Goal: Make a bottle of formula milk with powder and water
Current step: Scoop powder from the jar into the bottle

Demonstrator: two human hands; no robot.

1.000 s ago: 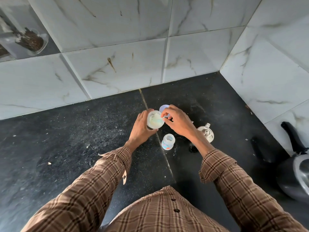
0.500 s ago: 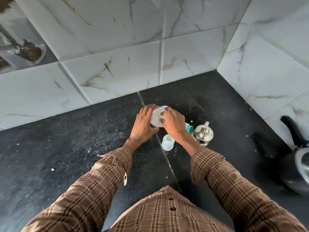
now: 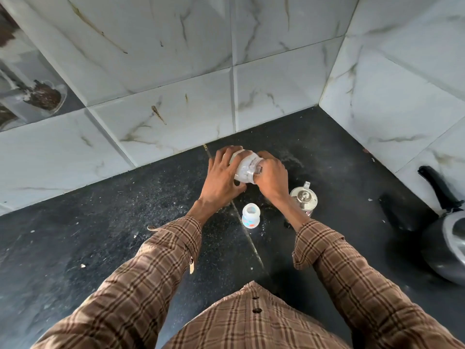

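A translucent white powder jar [image 3: 245, 168] is held tilted on its side above the black counter [image 3: 125, 222]. My left hand [image 3: 221, 177] grips its body from the left. My right hand [image 3: 273, 176] curls over its mouth end from the right, and a small grey piece shows by the thumb. What lies under those fingers is hidden. A small baby bottle [image 3: 250, 219] with blue and orange print stands open and upright on the counter, just below both hands.
A small steel pot with a lid [image 3: 303, 199] stands right of the bottle, close to my right wrist. A dark pan with a black handle [image 3: 448, 243] sits at the right edge. Marble-tiled walls [image 3: 276, 84] close the corner behind.
The jar has tipped from mouth-up to lying on its side. My right hand has closed over its mouth end. Both hands have shifted slightly toward the wall.
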